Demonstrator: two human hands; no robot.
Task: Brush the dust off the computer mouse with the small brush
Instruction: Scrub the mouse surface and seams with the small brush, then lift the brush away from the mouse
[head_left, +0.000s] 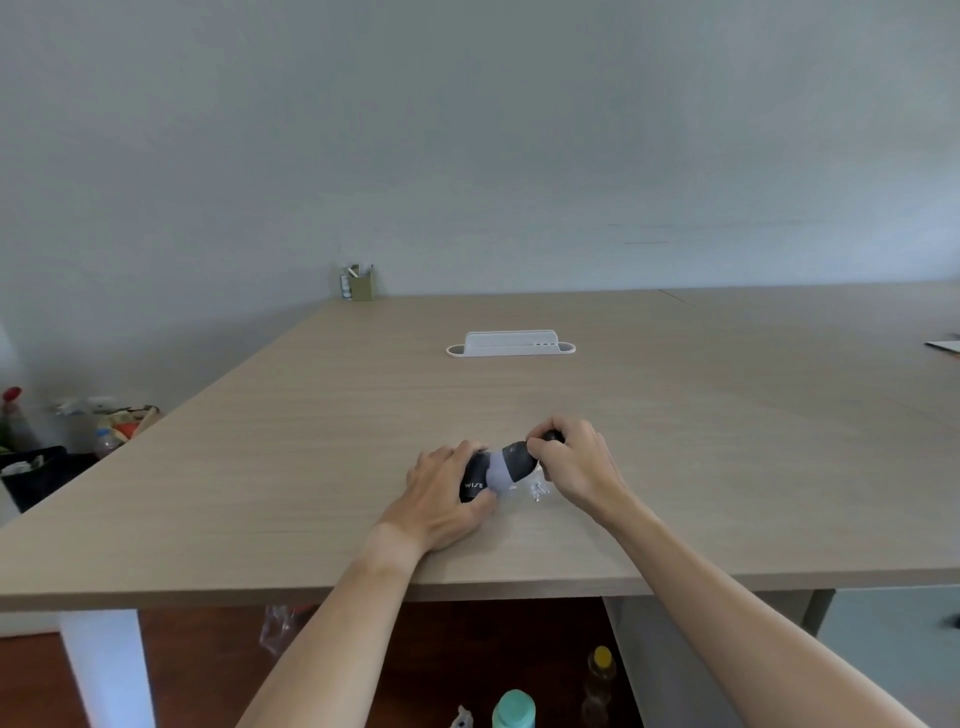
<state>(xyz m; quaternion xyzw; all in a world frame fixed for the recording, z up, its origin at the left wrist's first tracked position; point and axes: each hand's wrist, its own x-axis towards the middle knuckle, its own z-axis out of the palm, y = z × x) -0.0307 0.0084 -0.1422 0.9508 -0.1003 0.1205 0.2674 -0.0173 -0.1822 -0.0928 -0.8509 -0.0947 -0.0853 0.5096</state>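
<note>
Left hand (441, 493) curls over the mouse (475, 480), pinning it near the desk (311, 467) front edge. Right hand (571, 462) pinches the brush (517, 460), bristles on the mouse top: brushing step under way. Next: short strokes away from the buttons, left grip steady.

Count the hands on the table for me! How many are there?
2. The left hand grips the dark mouse near the table's front edge. The right hand sits just right of it, fingers curled on something dark at the mouse's far end.
</note>
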